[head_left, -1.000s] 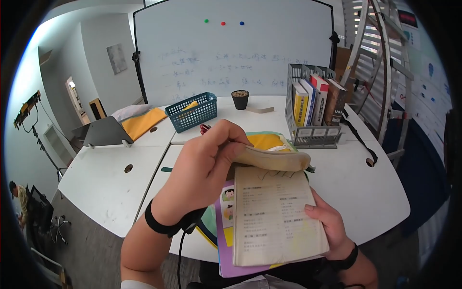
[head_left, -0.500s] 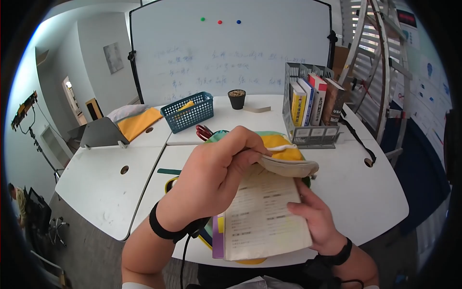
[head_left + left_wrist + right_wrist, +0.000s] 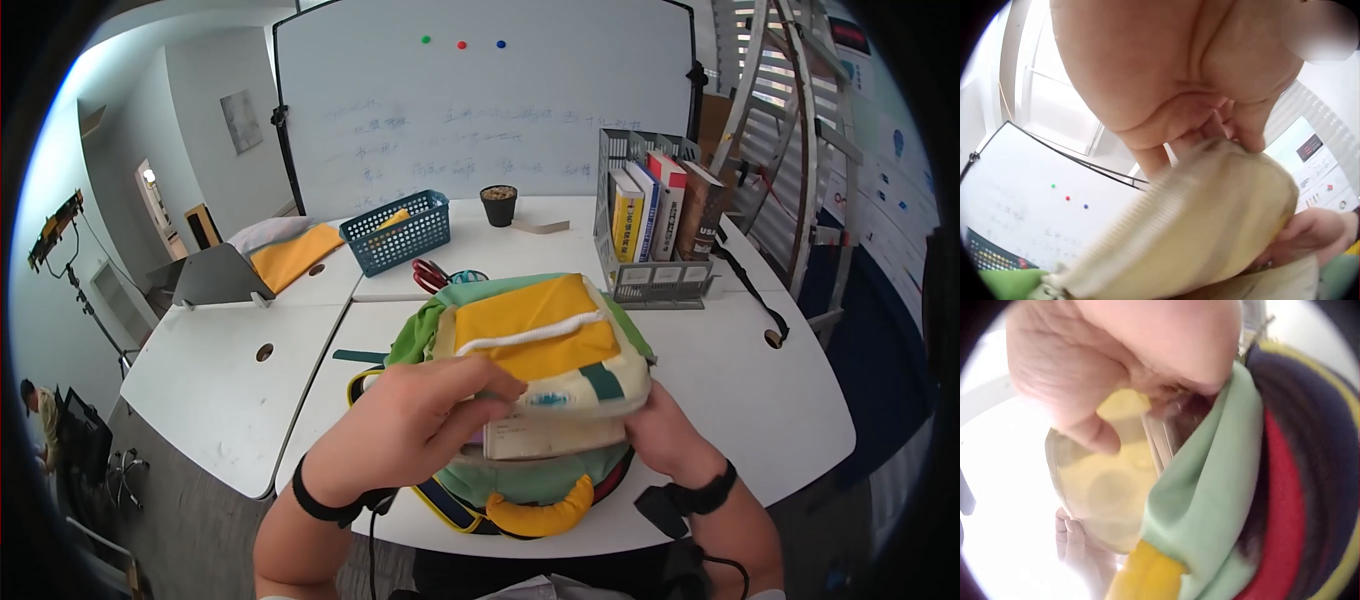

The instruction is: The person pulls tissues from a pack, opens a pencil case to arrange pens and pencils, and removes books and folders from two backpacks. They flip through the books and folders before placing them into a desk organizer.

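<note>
A green and yellow backpack (image 3: 530,478) lies on the table, its yellow-fronted flap (image 3: 560,345) raised. The left hand (image 3: 405,425) pinches the flap's edge between thumb and fingers; the left wrist view shows the flap's pale lining (image 3: 1204,219) below that hand. An old booklet (image 3: 555,438) and a sliver of purple book stand partly inside the opening beneath the flap. At the opening's right side, the right hand (image 3: 668,430) holds the books, its thumb in front in the right wrist view and its other fingers mostly hidden inside the bag (image 3: 1210,481).
Behind the backpack are red-handled scissors (image 3: 430,275), a blue basket (image 3: 400,235), a small pot (image 3: 498,207) and a grey rack (image 3: 655,285) of books. A laptop (image 3: 215,275) and an orange cloth (image 3: 295,257) lie at the left; a whiteboard (image 3: 480,110) stands behind.
The booklet and purple book have gone down into the backpack, under the flap. The flap has come lower toward the body with the left hand, and the right hand has moved to the opening's edge.
</note>
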The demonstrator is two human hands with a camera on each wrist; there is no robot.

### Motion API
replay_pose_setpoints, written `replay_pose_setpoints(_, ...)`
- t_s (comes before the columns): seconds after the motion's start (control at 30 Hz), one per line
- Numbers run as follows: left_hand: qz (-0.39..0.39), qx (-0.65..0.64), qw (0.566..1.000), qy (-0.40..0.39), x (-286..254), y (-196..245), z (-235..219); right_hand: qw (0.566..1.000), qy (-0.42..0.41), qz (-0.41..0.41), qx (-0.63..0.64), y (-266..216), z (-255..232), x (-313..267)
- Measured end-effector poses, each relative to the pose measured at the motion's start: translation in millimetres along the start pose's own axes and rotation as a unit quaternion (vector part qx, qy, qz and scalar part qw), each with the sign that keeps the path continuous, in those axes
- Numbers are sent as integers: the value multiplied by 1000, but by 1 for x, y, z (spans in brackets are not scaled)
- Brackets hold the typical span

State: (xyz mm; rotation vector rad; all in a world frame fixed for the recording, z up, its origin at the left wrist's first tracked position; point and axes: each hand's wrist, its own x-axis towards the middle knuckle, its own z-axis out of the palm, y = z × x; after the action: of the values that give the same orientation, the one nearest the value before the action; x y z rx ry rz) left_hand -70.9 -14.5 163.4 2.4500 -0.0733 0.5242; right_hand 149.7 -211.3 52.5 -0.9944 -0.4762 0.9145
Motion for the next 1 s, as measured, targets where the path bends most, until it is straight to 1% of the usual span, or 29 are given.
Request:
replay_pose_setpoints(0.03, -17, -1, 1000, 21, -10, -6, -2, 968, -64, -45, -238, -12, 0, -12)
replay_pose_setpoints(0.07, -34, -4, 999, 41, -18, -13, -5, 875, -124, -86, -460, -20, 0, -21)
replay_pose_setpoints(0.1, -82, 1, 995, 61, -26, -24, -11, 875, -125, -84, -460, -22, 0, -24)
replay_pose_setpoints(0.13, -131, 26, 988, 76, -31, -37, -18, 865, -110, -94, -480, -24, 1, -26)
replay_pose_setpoints(0.2, -165, 54, 980, 102, -37, -63, -16, 843, -79, -116, -519, -27, 4, -29)
replay_pose_setpoints(0.23, -165, 52, 979, 105, -39, -74, -10, 804, -70, -166, -566, -29, 9, -27)
replay_pose_setpoints(0.27, -146, 55, 983, 94, -43, -85, -2, 802, -71, -166, -569, -25, 12, -25)
replay_pose_setpoints(0.3, -128, 59, 987, 81, -45, -93, 3, 829, -35, -180, -528, -17, 14, -22)
replay_pose_setpoints(0.33, -129, 58, 987, 81, -46, -99, 10, 854, 0, -192, -484, -10, 13, -21)
replay_pose_setpoints(0.37, -152, 46, 981, 109, -46, -104, 17, 855, -2, -189, -484, -7, 11, -22)
replay_pose_setpoints(0.4, -177, 40, 974, 138, -47, -104, 19, 818, 1, -225, -530, -3, 8, -20)
replay_pose_setpoints(0.43, -211, -2, 964, 164, -44, -96, 20, 779, 3, -262, -570, 1, 8, -16)
replay_pose_setpoints(0.47, -228, -21, 959, 170, -46, -94, 20, 802, 15, -266, -535, 1, 10, -17)
replay_pose_setpoints(0.53, -273, -20, 954, 120, -50, -98, 20, 823, 29, -213, -525, -10, 1, -24)
replay_pose_setpoints(0.57, -274, -21, 954, 122, -50, -99, 20, 832, 34, -187, -522, -23, -10, -27)
replay_pose_setpoints(0.6, -263, -6, 959, 107, -51, -100, 19, 840, 39, -158, -518, -40, -15, -29)
replay_pose_setpoints(0.63, -251, 9, 964, 90, -52, -101, 20, 857, 51, -165, -486, -61, -7, -29)
replay_pose_setpoints(0.67, -252, 8, 963, 90, -53, -101, 21, 820, 56, -218, -526, -74, -3, -22)
replay_pose_setpoints(0.73, -206, 54, 971, 108, -52, -97, 21, 797, -6, -207, -567, -93, 42, -7)
replay_pose_setpoints(0.77, -204, 57, 972, 107, -51, -92, 21, 757, -62, -174, -627, -95, 63, 8)
replay_pose_setpoints(0.8, -173, 99, 972, 123, -50, -87, 21, 710, -116, -138, -681, -92, 83, 24)
replay_pose_setpoints(0.83, -142, 139, 970, 138, -49, -83, 21, 683, -166, -104, -704, -82, 103, 42)
replay_pose_setpoints(0.87, -141, 142, 970, 137, -49, -81, 21, 652, -215, -69, -724, -68, 122, 60)
replay_pose_setpoints(0.93, -107, 103, 974, 172, -49, -78, 22, 612, -230, -41, -756, -32, 149, 92)
replay_pose_setpoints(0.97, -108, 105, 974, 172, -50, -79, 24, 613, -231, -43, -754, -17, 148, 109)
replay_pose_setpoints(1.0, -110, 82, 971, 197, -51, -81, 27, 565, -314, -120, -753, -4, 149, 124)
